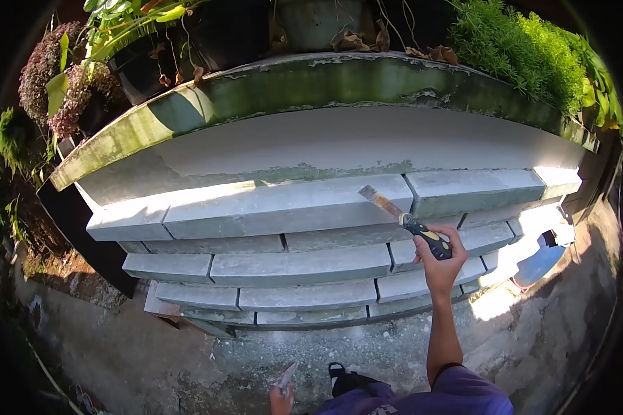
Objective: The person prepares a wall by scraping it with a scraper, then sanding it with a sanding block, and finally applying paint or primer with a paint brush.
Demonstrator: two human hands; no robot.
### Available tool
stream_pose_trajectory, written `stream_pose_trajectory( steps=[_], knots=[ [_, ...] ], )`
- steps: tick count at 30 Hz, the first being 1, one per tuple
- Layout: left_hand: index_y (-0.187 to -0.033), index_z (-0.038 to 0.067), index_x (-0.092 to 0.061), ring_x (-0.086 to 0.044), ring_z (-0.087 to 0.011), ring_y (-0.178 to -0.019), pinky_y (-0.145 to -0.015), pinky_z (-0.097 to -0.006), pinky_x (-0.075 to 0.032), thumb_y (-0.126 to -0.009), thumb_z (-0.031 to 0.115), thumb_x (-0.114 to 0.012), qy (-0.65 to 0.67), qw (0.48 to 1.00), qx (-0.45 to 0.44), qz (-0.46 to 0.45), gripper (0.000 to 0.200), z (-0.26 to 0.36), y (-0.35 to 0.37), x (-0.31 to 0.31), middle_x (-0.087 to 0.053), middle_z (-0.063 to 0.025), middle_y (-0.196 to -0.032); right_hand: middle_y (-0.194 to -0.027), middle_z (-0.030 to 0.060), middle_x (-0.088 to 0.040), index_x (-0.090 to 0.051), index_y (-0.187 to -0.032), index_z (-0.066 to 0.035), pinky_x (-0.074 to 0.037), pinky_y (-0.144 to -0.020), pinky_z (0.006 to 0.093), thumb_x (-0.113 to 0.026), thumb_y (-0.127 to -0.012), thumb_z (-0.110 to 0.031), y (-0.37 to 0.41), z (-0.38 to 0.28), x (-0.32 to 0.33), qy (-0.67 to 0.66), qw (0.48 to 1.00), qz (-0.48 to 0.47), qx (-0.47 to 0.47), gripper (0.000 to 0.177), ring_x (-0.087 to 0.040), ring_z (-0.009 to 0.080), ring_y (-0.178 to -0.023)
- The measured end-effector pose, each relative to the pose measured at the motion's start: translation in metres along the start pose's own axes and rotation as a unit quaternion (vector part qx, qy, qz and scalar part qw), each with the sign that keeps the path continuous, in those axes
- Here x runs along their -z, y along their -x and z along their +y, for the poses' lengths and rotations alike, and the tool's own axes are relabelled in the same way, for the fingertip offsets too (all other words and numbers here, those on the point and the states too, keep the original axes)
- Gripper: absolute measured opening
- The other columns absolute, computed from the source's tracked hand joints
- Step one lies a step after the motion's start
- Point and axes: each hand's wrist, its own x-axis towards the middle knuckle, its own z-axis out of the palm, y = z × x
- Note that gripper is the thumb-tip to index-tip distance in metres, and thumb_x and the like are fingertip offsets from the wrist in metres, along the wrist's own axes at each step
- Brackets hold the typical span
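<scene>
One scraper [394,214] — right hand [439,266]; leafy pots [142,66]

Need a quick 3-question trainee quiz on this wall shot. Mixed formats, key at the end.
1. Multiple choice: the right hand has its grip on the putty knife at which part? A) the blade B) the black-and-yellow handle C) the tip
2. True or false: the blade is down at the lowest stone course of the wall.
3. Fill in: along the wall's top grow green ___.
Key: 1 B. 2 False, it is up by the top course. 3 plants.
</scene>
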Motion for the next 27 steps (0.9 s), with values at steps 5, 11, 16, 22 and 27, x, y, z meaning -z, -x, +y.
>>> stream_pose_trajectory(
  steps=[5,11,16,22,27],
  knots=[
    [-0.133,0.000,-0.049,-0.045,-0.0433,-0.124,-0.105,-0.0472,-0.037,-0.088,0.024,-0.060,0.091,0.993,-0.071,-0.013,0.052,-0.053,-0.055,-0.043,-0.050,-0.0258,-0.132,-0.084,0.0085,-0.061,-0.053,-0.097,-0.001,-0.047,-0.057,0.0211,-0.073,-0.082,0.001,-0.092,-0.004,-0.034,0.133,0.933,0.095,0.320,0.025,-0.060,0.0126,-0.066],
    [-0.123,-0.006,-0.060,-0.057,-0.0252,-0.121,-0.105,-0.0337,-0.037,-0.089,0.002,-0.058,0.365,0.927,-0.079,0.043,0.035,0.047,-0.115,0.059,-0.062,-0.0171,-0.128,-0.077,0.0076,-0.054,-0.042,-0.098,-0.005,-0.042,-0.045,0.0240,-0.058,-0.090,0.003,-0.152,0.011,-0.087,-0.042,0.887,0.061,0.456,0.020,-0.049,0.0098,-0.050],
    [-0.119,-0.006,-0.061,-0.062,-0.0263,-0.110,-0.097,-0.0365,-0.043,-0.089,0.009,-0.062,0.332,0.940,-0.062,0.040,0.033,0.064,-0.125,0.073,-0.066,-0.0178,-0.118,-0.067,0.0040,-0.043,-0.039,-0.094,-0.005,-0.032,-0.033,0.0228,-0.053,-0.092,0.002,-0.175,0.018,-0.130,-0.193,0.891,0.056,0.408,0.016,-0.039,0.0067,-0.040],
    [-0.130,-0.002,-0.052,-0.048,-0.0373,-0.122,-0.103,-0.0443,-0.039,-0.090,0.025,-0.060,0.157,0.984,0.060,-0.066,0.048,0.001,-0.126,0.021,-0.052,-0.0233,-0.132,-0.064,0.0016,-0.042,-0.040,-0.093,-0.003,-0.032,-0.033,0.0210,-0.055,-0.093,0.002,-0.174,0.000,-0.132,-0.235,0.899,0.059,0.365,0.016,-0.040,0.0055,-0.039],
    [-0.133,0.000,-0.050,-0.046,-0.0374,-0.126,-0.106,-0.0447,-0.036,-0.091,0.027,-0.057,0.177,0.973,0.053,-0.139,0.050,0.028,-0.136,0.071,-0.049,-0.0231,-0.136,-0.069,0.0011,-0.046,-0.046,-0.091,-0.003,-0.033,-0.036,0.0220,-0.059,-0.091,0.001,-0.171,0.005,-0.142,-0.162,0.889,0.051,0.425,0.014,-0.039,0.0053,-0.045]
  ],
)
